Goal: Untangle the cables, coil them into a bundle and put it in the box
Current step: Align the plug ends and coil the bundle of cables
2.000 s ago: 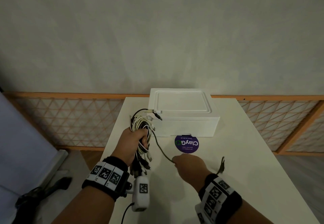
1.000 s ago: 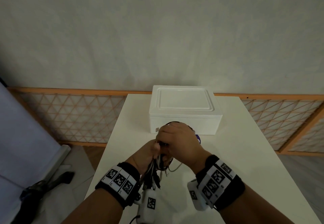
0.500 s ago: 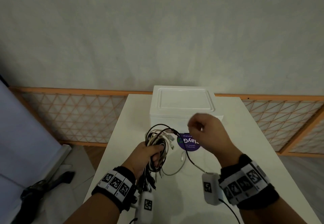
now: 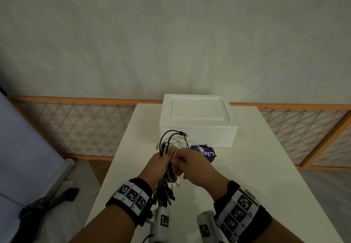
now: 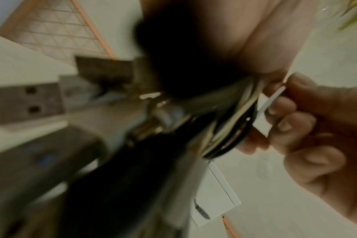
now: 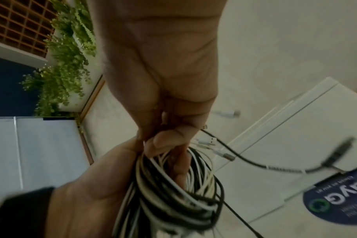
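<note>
Clearly, the cables (image 4: 170, 153) are held as a black-and-white coil in the left hand (image 4: 158, 163), fingers curled round it, with plug ends hanging toward the wrist, while a strand at the coil is pinched by the right hand (image 4: 191, 164). Straight ahead on the table (image 4: 266, 176), just beyond both hands, the box (image 4: 197, 117) is seen with its lid closed and its long side facing them; neither hand is clearly nearer.
</note>
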The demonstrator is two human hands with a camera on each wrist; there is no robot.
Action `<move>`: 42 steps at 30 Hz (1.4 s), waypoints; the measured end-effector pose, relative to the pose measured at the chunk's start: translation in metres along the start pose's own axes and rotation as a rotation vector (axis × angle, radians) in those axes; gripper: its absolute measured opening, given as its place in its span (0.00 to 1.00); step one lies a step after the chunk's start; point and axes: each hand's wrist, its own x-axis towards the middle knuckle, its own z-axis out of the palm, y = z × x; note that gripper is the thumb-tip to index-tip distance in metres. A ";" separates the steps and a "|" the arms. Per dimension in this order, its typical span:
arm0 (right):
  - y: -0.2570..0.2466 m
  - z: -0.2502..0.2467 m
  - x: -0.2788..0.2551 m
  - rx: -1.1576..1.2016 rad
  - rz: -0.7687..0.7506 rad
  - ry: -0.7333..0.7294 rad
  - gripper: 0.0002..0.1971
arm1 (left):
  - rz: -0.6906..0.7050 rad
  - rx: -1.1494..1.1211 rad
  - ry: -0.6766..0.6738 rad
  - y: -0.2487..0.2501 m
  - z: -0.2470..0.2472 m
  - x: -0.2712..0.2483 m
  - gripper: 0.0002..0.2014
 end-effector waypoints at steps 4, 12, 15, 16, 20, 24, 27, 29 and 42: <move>-0.014 -0.012 0.006 -0.120 -0.031 0.018 0.11 | 0.050 -0.043 -0.151 -0.005 -0.008 0.000 0.35; -0.037 -0.024 -0.001 -0.663 -0.077 0.154 0.29 | 0.017 0.103 -0.196 0.005 -0.019 -0.005 0.08; -0.029 -0.025 -0.004 -0.244 -0.030 0.041 0.25 | 0.000 0.107 -0.103 0.004 -0.023 -0.002 0.09; -0.028 -0.022 -0.006 -0.100 -0.061 0.006 0.17 | 0.000 0.101 -0.079 0.003 -0.024 -0.001 0.10; -0.017 -0.010 -0.002 -0.227 -0.408 0.067 0.15 | -0.031 0.110 -0.073 0.004 -0.020 0.003 0.11; -0.001 -0.013 0.015 -0.485 -0.566 0.031 0.20 | -0.049 0.272 -0.137 0.007 -0.018 0.000 0.13; 0.010 -0.021 0.026 -0.683 -0.561 0.000 0.23 | -0.066 0.338 -0.245 0.012 -0.021 -0.004 0.08; 0.012 -0.025 0.026 -0.620 -0.487 -0.046 0.24 | -0.082 0.339 -0.295 0.016 -0.021 -0.006 0.08; -0.018 -0.026 0.022 -0.838 -0.164 0.041 0.21 | -0.051 0.383 -0.267 0.029 -0.029 -0.005 0.03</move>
